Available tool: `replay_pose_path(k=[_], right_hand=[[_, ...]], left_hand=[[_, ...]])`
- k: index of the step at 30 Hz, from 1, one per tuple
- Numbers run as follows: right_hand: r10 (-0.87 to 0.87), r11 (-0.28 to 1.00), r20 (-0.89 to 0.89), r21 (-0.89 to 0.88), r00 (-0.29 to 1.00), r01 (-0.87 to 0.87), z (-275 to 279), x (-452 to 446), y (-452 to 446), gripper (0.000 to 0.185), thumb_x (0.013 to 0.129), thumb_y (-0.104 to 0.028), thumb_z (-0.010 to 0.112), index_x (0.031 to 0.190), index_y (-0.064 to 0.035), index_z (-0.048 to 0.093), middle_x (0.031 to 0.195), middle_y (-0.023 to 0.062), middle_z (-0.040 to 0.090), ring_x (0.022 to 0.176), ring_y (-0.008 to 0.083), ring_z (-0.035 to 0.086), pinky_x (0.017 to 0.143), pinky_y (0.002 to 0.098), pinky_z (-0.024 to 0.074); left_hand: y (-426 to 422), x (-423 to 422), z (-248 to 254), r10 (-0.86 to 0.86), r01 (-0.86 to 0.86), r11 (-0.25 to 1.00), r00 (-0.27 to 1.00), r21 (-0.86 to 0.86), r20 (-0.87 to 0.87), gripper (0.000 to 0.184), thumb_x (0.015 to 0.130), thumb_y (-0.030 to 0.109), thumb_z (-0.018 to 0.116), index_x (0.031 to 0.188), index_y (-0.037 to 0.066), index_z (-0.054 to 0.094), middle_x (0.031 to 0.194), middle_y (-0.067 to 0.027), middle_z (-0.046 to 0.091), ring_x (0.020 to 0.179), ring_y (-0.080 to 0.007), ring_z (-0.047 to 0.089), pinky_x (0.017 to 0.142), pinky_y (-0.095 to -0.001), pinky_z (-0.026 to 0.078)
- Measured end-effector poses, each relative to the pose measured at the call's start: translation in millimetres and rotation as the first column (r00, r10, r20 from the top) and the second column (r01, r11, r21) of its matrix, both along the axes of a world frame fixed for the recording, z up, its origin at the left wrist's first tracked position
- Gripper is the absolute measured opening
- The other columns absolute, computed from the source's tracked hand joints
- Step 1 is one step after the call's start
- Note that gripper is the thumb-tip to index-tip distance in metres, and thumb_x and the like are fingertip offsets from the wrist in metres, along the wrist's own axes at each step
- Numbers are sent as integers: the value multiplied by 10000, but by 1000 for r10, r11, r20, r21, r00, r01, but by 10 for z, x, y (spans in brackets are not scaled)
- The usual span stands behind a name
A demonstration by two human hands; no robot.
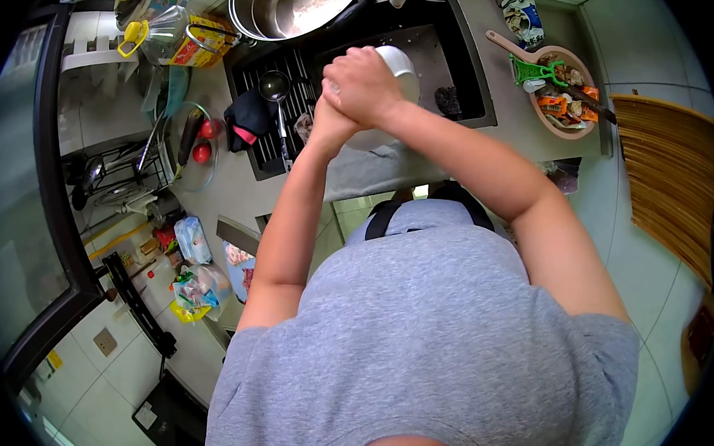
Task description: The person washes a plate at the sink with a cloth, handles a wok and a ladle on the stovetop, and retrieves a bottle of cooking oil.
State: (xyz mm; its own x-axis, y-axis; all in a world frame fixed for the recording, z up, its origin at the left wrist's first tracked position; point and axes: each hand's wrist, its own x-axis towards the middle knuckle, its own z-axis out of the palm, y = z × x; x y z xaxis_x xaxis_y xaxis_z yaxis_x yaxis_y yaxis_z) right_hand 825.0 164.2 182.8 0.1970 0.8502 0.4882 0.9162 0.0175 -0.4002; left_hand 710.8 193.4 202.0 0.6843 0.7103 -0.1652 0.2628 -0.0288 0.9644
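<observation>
OK, R hand [366, 84] is folded over L hand [335, 126] at the near edge of the black sink [484, 84]. Fingers look bent, but can't tell if either palm is closed on smth or if they just press on each other. The white bowl [401, 62] (prob. a bowl) is right beside/behind the R hand, over the sink; contact w/ the fingers is unclear.

To do this well, IMO: hold both hands over the basin, not the counter [494, 77], so drips fall inside. Press evenly w/ both palms, wrists straight, elbows loose. Wet fingers slip, so min. force near the bowl b/c a knuckle could tip it. Mind the ladle [274, 86] on the rack [298, 74] too; its handle points back toward the L forearm, so a wide elbow swing might catch it. The steel pot [259, 12] sits just past the sink, also worth some clearance.

Hard to see: palms, L fingertips & whatever's btwn them, all under the R hand. Bowl's lower part is hidden by hand/wrist, contents n/a. Pot is cut off at the top edge. Dark lump [447, 100] in the sink: poss. a scrubber, can't confirm.
</observation>
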Motion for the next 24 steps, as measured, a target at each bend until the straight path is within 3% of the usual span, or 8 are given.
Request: replay_pose_path(k=[5, 6, 7, 9, 11, 15, 18, 24], right_hand=[[167, 986, 136, -7, 977, -168, 82, 340, -56, 189, 808, -269, 609, 854, -102, 686, 1000, 39, 665, 910, 249, 623, 809, 403, 479], [147, 989, -244, 37, 959, -142, -136, 544, -6, 279, 877, -291, 558, 953, -59, 695, 1064, 72, 671, 993, 249, 628, 884, 375, 473], [66, 998, -720, 53, 691, -40, -565, 688, 3, 354, 947, -304, 486, 1093, -40, 673, 1139, 104, 663, 1051, 247, 622, 919, 343, 470], [-121, 992, -984, -124, 129, -21, -882, 779, -169, 465, 1012, -372, 403, 1234, -1, 574, 1176, 161, 642, 1089, 251, 596, 960, 340, 437], [-128, 989, -967, -106, 219, 107, -1150, 436, -336, 472, 1018, -368, 386, 1288, -6, 523, 1234, 174, 604, 1145, 267, 567, 990, 345, 418], [-240, 914, -841, -27, 485, 404, -838, 1, -436, 515, 1030, -324, 345, 1453, -32, 319, 1437, 200, 422, 1317, 344, 425, 1081, 378, 347], [-273, 933, -608, 21, 746, 358, -457, -126, -509, 561, 1026, -316, 332, 1508, -56, 209, 1540, 177, 273, 1405, 395, 286, 1144, 433, 251], [-123, 987, -485, 29, 866, 156, -117, -93, -305, 557, 1019, -388, 291, 1527, -162, 252, 1601, 77, 198, 1473, 335, 167, 1178, 516, 79]], left_hand=[[-30, -140, -255, 59, -57, 989, 998, -137, 7, 381, 636, 49, 788, 988, -26, 661, 891, -34, 695, 764, -119, 638, 707, -277, 522], [-36, -187, -203, 36, -42, 987, 999, -154, -38, 396, 671, 79, 790, 1035, -11, 664, 911, -24, 686, 819, -123, 639, 762, -278, 508], [-26, -209, -184, 73, -69, 982, 997, -174, 17, 409, 680, 51, 779, 1064, -16, 655, 952, -44, 691, 848, -137, 649, 789, -291, 515], [-28, -261, -161, 111, -97, 975, 992, -199, 58, 424, 690, 23, 769, 1093, -21, 647, 994, -63, 697, 877, -151, 660, 816, -304, 522], [-17, -176, -167, 373, -210, 875, 867, -437, 330, 456, 734, -34, 728, 1175, -9, 614, 1097, -83, 676, 978, -175, 652, 903, -321, 500], [-30, -63, -98, 446, -243, 840, 818, -484, 364, 471, 746, -76, 704, 1199, -2, 601, 1113, -78, 668, 999, -181, 648, 917, -325, 497], [-71, -35, -144, 416, -233, 860, 836, -455, 357, 456, 751, -73, 708, 1190, 1, 606, 1098, -74, 673, 980, -177, 651, 900, -318, 504], [-279, -16, -253, 436, -214, 822, 834, -528, 340, 448, 756, -46, 726, 1183, -2, 601, 1099, -65, 668, 968, -168, 646, 880, -308, 504]])
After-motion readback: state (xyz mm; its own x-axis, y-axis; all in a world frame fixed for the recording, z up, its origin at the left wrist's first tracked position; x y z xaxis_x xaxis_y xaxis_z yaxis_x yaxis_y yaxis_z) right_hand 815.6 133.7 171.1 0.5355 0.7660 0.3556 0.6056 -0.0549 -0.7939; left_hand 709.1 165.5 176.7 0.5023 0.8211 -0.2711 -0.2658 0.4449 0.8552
